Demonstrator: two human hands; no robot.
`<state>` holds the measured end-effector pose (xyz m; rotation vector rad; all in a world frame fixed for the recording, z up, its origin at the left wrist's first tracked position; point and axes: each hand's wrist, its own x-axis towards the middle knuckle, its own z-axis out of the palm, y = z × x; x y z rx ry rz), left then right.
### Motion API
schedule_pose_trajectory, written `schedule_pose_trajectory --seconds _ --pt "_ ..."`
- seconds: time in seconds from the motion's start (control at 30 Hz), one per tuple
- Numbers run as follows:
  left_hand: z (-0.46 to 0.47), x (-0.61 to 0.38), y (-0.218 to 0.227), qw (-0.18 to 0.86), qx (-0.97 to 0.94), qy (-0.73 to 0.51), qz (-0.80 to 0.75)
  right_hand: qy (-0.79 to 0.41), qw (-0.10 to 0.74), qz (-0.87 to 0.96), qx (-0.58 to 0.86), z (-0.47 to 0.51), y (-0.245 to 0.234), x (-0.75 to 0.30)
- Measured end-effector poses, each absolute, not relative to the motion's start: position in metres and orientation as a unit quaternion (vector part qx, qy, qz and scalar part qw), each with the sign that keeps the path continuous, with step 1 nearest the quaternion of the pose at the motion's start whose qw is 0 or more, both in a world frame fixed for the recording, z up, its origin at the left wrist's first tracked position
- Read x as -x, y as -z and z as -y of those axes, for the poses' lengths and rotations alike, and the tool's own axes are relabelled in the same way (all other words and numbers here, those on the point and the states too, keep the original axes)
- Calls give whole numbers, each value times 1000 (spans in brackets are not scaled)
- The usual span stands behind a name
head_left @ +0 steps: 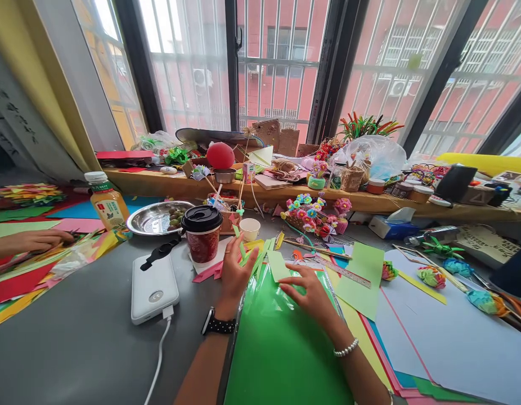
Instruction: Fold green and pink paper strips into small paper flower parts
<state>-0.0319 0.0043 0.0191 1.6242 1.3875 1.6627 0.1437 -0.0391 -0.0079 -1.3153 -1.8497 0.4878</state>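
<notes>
My left hand is raised at the left edge of a shiny green folder, its fingers closed around light green paper strips. More strips of that colour lie just behind it. A small light green paper rectangle rests at the folder's far end. The fingertips of my right hand touch or hover at this piece's right edge, with the fingers apart. Beyond the right hand lie a ruler and a larger light green sheet.
Left of my hands stand a lidded coffee cup, a white power bank with a cable and a metal plate. Another person's hand is over coloured paper at far left. White sheets with paper flowers lie right.
</notes>
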Motion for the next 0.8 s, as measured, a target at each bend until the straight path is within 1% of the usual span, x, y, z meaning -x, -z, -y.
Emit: schedule_pose_trajectory --seconds 0.1,0.2,0.23,0.3,0.37,0.43,0.5,0.6,0.73,0.8 --pt "-8 34 -16 211 -575 -578 -539 -182 319 764 529 40 15 -142" --pt "-10 36 -14 232 -561 -570 -554 -188 300 766 536 40 20 -141" --pt "-10 36 -14 231 -557 -571 -558 -192 309 762 536 39 20 -141" --pt "-10 36 -13 209 -548 -579 -566 -200 353 743 533 38 18 -141" --pt "-8 35 -13 175 -546 -597 -561 -229 423 711 513 38 13 -141" --pt "-6 32 -12 175 -559 -614 -529 -295 497 669 468 40 7 -142" --pt "-4 28 -12 215 -574 -622 -487 -388 544 625 403 44 1 -142" --pt "-2 23 -14 309 -546 -629 -459 -467 571 583 340 48 -5 -141" --pt "0 18 -17 511 -451 -609 -406 -493 553 596 311 50 -5 -140" --pt "1 17 -18 563 -433 -590 -385 -475 529 632 308 50 -3 -140"
